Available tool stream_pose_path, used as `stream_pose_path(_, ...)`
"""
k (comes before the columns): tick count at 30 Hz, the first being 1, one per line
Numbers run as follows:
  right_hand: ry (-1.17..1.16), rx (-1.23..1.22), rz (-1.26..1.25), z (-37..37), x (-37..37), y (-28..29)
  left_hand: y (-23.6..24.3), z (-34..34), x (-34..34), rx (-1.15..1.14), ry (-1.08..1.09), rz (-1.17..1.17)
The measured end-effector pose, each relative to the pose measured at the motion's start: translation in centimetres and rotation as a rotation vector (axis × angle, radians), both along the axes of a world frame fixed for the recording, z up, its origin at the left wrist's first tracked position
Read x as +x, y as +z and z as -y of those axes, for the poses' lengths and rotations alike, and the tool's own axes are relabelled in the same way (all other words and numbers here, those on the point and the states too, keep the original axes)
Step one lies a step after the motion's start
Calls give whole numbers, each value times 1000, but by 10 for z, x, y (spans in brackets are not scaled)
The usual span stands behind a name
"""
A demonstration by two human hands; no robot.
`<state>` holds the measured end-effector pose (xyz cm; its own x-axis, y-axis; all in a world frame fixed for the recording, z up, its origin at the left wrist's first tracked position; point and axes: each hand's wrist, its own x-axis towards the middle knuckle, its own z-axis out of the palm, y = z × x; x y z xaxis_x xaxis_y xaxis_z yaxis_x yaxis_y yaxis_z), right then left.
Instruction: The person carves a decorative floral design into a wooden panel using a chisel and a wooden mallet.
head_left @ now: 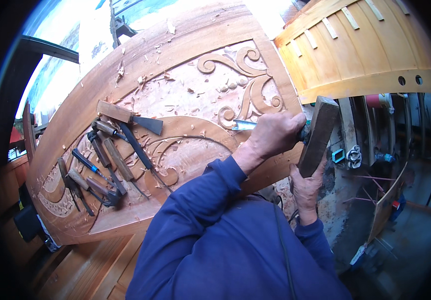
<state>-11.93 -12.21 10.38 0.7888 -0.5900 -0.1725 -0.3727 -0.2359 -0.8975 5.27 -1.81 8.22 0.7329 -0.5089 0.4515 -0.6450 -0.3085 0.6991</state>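
Observation:
My left hand point(274, 132) is closed around a chisel point(244, 125). Its bright blade points left, over the carved scrollwork point(253, 95) of a wooden panel point(165, 37). The blue-green end of its handle shows past my fist. Against or very near that end is a long dark wooden block point(319, 130), which my right hand point(308, 189) grips by its lower part. The blade's tip lies by a raised scroll; whether it touches the wood I cannot tell.
Several chisels and gouges point(118, 157) lie together on the panel's left part, beside a wide-bladed chisel point(148, 125). Wood shavings point(190, 91) are scattered about. A yellowish slatted wooden piece point(360, 47) stands at the far right. Long bars point(348, 122) and a leaning board point(388, 205) are at right.

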Motion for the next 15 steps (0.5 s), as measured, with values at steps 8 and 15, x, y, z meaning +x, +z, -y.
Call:
stream_pose_path(8,-129,-244,167,-26,-15,-12,2,-10,-6,28,-130,22)
stream_pose_path(15,-267,107,208,-37,-25,8,6,-22,-7,28,-224,24)
